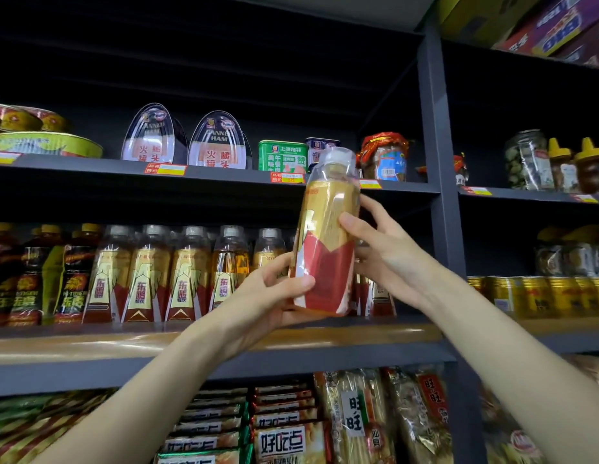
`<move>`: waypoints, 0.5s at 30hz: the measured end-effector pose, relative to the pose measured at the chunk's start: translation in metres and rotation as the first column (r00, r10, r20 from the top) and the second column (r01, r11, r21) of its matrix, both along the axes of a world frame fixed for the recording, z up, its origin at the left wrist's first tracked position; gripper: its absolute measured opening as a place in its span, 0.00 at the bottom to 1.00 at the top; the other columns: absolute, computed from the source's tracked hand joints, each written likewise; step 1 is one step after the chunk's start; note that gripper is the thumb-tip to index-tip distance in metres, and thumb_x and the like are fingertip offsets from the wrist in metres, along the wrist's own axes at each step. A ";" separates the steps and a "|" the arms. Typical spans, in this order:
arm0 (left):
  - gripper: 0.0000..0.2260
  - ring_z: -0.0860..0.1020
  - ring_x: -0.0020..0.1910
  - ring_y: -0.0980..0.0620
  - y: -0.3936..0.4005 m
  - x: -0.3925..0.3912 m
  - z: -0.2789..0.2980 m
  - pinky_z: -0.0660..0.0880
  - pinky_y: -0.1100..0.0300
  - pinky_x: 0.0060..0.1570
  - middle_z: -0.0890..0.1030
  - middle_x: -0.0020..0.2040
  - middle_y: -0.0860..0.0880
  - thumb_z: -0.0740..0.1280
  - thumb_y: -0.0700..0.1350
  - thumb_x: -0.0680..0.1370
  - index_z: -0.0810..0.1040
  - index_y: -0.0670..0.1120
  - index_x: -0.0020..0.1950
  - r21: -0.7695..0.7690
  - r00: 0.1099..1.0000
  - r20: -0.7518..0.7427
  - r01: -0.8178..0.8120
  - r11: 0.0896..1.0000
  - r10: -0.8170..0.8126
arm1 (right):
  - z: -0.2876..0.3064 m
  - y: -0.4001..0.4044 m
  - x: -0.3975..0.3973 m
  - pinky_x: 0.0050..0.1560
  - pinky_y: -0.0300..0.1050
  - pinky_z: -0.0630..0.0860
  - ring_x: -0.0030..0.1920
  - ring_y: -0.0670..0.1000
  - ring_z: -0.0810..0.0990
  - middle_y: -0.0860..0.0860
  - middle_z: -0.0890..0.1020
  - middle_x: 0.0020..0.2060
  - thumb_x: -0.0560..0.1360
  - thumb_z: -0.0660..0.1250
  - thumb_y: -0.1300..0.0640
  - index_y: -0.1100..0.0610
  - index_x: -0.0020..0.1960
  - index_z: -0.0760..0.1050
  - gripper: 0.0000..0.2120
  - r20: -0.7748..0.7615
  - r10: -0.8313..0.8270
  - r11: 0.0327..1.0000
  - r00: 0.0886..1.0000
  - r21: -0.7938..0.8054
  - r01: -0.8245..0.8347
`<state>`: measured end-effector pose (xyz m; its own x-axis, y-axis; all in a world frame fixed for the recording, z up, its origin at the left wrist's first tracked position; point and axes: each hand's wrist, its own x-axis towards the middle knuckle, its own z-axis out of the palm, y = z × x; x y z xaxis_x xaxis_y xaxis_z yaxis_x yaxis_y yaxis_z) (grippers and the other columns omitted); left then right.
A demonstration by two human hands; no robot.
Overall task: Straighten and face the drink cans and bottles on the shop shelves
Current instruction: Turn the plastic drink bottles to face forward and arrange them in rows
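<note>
Both hands hold the bottle point(326, 236) upright before the shelf point(204, 339). Left hand point(274, 298) fingers curl round its base, mostly hidden behind it. Right hand point(383, 249) fingers press its side, fingertips partly hidden.

Both hands hold one gold-and-red bottle point(328, 236) upright before the middle shelf point(90, 346): left hand point(271, 296) cups base, right hand point(385, 249) grips side.

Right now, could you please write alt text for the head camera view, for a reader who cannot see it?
Two bare hands hold a gold-and-red drink bottle up in front of shop shelves: the left hand grips its base, the right hand its side. Behind it, matching bottles stand in a row on the middle shelf, with canned ham tins above.
</note>
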<state>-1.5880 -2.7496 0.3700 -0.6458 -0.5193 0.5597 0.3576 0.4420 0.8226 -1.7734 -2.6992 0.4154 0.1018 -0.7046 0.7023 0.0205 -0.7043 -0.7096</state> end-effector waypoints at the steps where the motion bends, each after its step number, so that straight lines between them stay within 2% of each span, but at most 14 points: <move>1: 0.39 0.78 0.58 0.41 -0.003 0.000 0.001 0.78 0.49 0.54 0.80 0.59 0.41 0.81 0.51 0.58 0.71 0.45 0.66 -0.011 1.000 0.011 0.000 1.000 0.000 | 0.002 -0.001 0.000 0.43 0.47 0.80 0.50 0.53 0.83 0.54 0.82 0.54 0.64 0.72 0.53 0.45 0.69 0.65 0.35 -0.008 -0.006 1.000 1.000 -0.017 0.006; 3: 0.34 0.79 0.58 0.43 -0.005 0.000 0.003 0.78 0.50 0.54 0.80 0.59 0.42 0.79 0.50 0.62 0.73 0.45 0.65 -0.043 0.998 0.055 -0.041 0.998 0.043 | 0.003 -0.005 -0.001 0.42 0.48 0.80 0.49 0.53 0.84 0.54 0.83 0.53 0.63 0.73 0.54 0.44 0.69 0.64 0.36 -0.008 -0.055 0.998 0.998 -0.027 0.055; 5: 0.26 0.80 0.55 0.47 -0.011 0.003 0.006 0.79 0.56 0.51 0.81 0.57 0.46 0.74 0.48 0.67 0.74 0.46 0.64 -0.153 0.969 0.105 -0.208 0.966 0.225 | 0.003 -0.011 -0.006 0.44 0.49 0.80 0.50 0.53 0.83 0.54 0.82 0.52 0.64 0.75 0.56 0.44 0.68 0.64 0.37 0.013 -0.135 0.990 0.991 -0.030 0.135; 8: 0.15 0.81 0.52 0.55 -0.030 0.011 0.013 0.76 0.66 0.46 0.82 0.54 0.52 0.69 0.45 0.74 0.76 0.50 0.61 -0.408 0.813 0.096 -0.494 0.768 0.574 | -0.005 -0.026 -0.012 0.48 0.47 0.78 0.49 0.47 0.80 0.50 0.79 0.51 0.65 0.77 0.59 0.43 0.66 0.62 0.36 -0.034 -0.382 0.918 0.924 -0.132 0.374; 11: 0.10 0.79 0.50 0.60 -0.050 0.019 0.015 0.73 0.72 0.44 0.81 0.52 0.55 0.66 0.42 0.77 0.76 0.50 0.57 -0.470 0.710 0.015 -0.616 0.632 0.704 | -0.016 -0.045 -0.016 0.46 0.34 0.71 0.47 0.38 0.75 0.37 0.73 0.46 0.66 0.77 0.56 0.44 0.66 0.60 0.37 -0.078 -0.648 0.738 0.757 -0.307 0.601; 13: 0.09 0.78 0.49 0.61 -0.059 0.021 0.014 0.72 0.76 0.42 0.80 0.51 0.56 0.65 0.41 0.77 0.76 0.50 0.56 -0.508 0.646 -0.043 -0.671 0.541 0.762 | -0.018 -0.063 -0.021 0.53 0.41 0.73 0.53 0.43 0.75 0.38 0.72 0.49 0.66 0.77 0.54 0.46 0.68 0.59 0.38 -0.059 -0.713 0.674 0.699 -0.336 0.658; 15: 0.09 0.77 0.50 0.62 -0.065 0.020 0.012 0.73 0.76 0.44 0.79 0.52 0.55 0.64 0.41 0.77 0.76 0.50 0.56 -0.540 0.584 -0.078 -0.706 0.458 0.808 | -0.018 -0.082 -0.024 0.57 0.48 0.72 0.60 0.51 0.74 0.46 0.74 0.56 0.66 0.77 0.53 0.48 0.70 0.57 0.40 -0.096 -0.744 0.654 0.661 -0.308 0.691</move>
<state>-1.5682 -2.8142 0.3820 -0.2347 -0.5525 0.7998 -0.4330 0.7961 0.4228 -1.7975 -2.7813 0.3978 -0.2143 -0.4399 0.8721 -0.6802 -0.5736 -0.4564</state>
